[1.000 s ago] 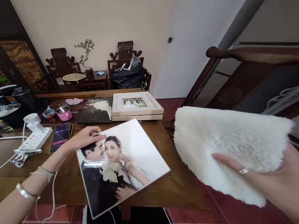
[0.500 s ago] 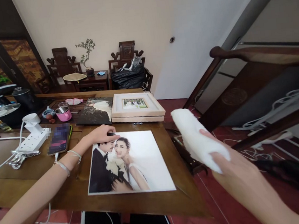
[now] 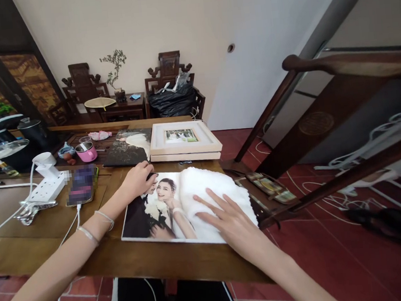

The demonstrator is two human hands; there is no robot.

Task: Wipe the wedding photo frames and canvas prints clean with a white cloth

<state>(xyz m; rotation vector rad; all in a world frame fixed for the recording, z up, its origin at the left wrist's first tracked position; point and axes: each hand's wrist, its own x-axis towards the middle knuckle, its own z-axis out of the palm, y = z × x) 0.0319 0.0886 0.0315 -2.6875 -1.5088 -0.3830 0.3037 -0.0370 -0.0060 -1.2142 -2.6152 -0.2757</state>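
A large wedding photo panel (image 3: 149, 212) lies flat on the wooden table (image 3: 183, 261). My left hand (image 3: 137, 179) rests on its top left corner, fingers curled down on the edge. A fluffy white cloth (image 3: 207, 187) is spread over the panel's right half. My right hand (image 3: 228, 214) lies flat on the cloth with its fingers stretched out and spread, pressing it onto the picture.
Behind the panel sit a pale framed photo (image 3: 183, 141) and a dark print (image 3: 129, 148). A phone (image 3: 82, 184), a white power strip (image 3: 46, 186) with cables and a pink cup (image 3: 86, 152) are at left. A dark wooden railing (image 3: 337, 61) stands right.
My right hand brought the white cloth down from the air at the right onto the panel and flattened on it. The panel was laid square on the table; my left hand stayed at its corner.
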